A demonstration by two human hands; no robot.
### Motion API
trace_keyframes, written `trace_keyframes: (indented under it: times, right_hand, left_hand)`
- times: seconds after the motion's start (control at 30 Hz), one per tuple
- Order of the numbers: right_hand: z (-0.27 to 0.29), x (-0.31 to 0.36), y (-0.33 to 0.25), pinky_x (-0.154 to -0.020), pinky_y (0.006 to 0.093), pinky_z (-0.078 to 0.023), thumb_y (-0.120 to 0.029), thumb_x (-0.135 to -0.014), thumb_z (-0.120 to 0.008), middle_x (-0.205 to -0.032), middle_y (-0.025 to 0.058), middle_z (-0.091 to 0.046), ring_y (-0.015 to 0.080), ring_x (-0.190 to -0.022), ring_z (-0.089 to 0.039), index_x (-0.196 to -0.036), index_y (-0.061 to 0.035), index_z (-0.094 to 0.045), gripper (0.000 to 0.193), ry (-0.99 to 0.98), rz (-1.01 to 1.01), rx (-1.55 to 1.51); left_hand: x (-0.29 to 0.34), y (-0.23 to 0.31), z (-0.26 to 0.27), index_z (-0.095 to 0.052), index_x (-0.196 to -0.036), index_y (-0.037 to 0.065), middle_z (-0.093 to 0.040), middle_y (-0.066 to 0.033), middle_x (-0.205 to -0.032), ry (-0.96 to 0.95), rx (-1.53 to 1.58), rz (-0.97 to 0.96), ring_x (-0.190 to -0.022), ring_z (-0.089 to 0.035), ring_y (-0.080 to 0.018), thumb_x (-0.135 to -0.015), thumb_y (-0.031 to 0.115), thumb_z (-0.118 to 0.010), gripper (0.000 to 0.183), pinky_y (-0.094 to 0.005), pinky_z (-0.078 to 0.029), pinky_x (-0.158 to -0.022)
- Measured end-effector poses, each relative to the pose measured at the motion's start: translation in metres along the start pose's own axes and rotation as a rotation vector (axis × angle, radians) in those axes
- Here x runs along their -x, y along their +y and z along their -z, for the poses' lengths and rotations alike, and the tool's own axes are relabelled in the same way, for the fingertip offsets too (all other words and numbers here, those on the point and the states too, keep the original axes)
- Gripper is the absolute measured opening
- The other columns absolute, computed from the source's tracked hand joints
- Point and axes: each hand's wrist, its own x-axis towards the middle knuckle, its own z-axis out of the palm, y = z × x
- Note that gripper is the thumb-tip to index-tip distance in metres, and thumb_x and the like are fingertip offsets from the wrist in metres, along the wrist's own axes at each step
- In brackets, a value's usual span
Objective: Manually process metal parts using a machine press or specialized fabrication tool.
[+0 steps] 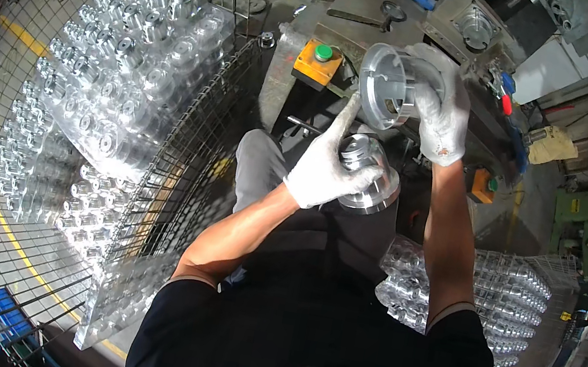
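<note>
Both my hands wear white gloves. My right hand (443, 107), fingers wrapped round its side, holds up a wide, shiny metal cup-shaped part (381, 98), its open mouth tilted left. My left hand (328, 170) grips a stepped round metal part (364, 194) with a narrower neck, just below the other one. The left index finger stretches upward close to the cup-shaped part's rim; I cannot tell whether it touches. The gloves hide portions of both parts.
Left stands a wire cage (152, 182) stacked with several shiny metal parts (118, 86); more parts (509, 300) sit at lower right. Ahead is a machine bed (361, 26) with a round fixture (478, 33). A yellow box with a green button (317, 66) sits before me.
</note>
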Motion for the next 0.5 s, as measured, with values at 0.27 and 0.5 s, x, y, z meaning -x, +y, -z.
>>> trace_keyframes:
  times: [0.27,0.5]
  right_hand:
    - [-0.004,0.042,0.026,-0.069,0.0396,-0.056,-0.068,-0.086,-0.030,-0.101,0.0171,-0.062,0.0294,-0.077,-0.064,-0.126,-0.0001,-0.044,0.080,0.131,-0.713,-0.936]
    - [-0.003,0.047,0.028,-0.056,0.0342,-0.057,-0.062,-0.089,-0.030,-0.095,0.0227,-0.063,0.0310,-0.071,-0.064,-0.119,0.0001,-0.049,0.072,0.244,-0.778,-1.433]
  left_hand:
    - [-0.012,0.012,-0.002,-0.005,-0.144,0.000,-0.057,-0.0180,-0.114,-0.005,-0.118,-0.162,-0.102,-0.058,-0.0244,-0.066,0.026,-0.077,0.110,-0.0322,-0.044,-0.092]
    - [-0.006,0.012,-0.003,-0.007,-0.144,-0.002,-0.059,-0.0134,-0.107,-0.050,0.046,-0.047,-0.098,-0.058,-0.0211,-0.069,0.023,-0.077,0.106,-0.0308,-0.045,-0.090]
